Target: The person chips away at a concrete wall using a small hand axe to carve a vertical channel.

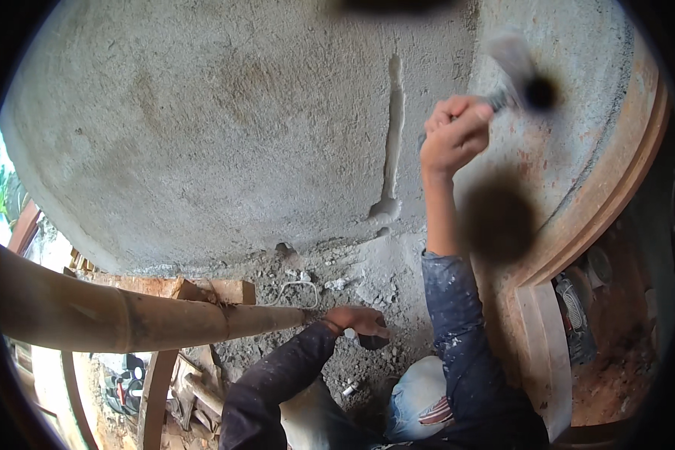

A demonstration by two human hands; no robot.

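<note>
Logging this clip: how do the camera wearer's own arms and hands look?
Both the left hand and right hand are bare, with no gloves visible. The left sleeve and right sleeve are dark navy with pale specks; the left reaches about the wrist, the right ends on the forearm.

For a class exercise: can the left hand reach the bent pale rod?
Probably yes: the left hand is nearby, though perhaps occupied, and the bent pale rod looks uncovered beyond the bamboo pole.

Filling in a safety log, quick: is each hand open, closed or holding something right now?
Left hand: at a dark object; whether it grips it cannot be told.
Right hand: closed, holding a motion-blurred hammer-like tool.
</note>
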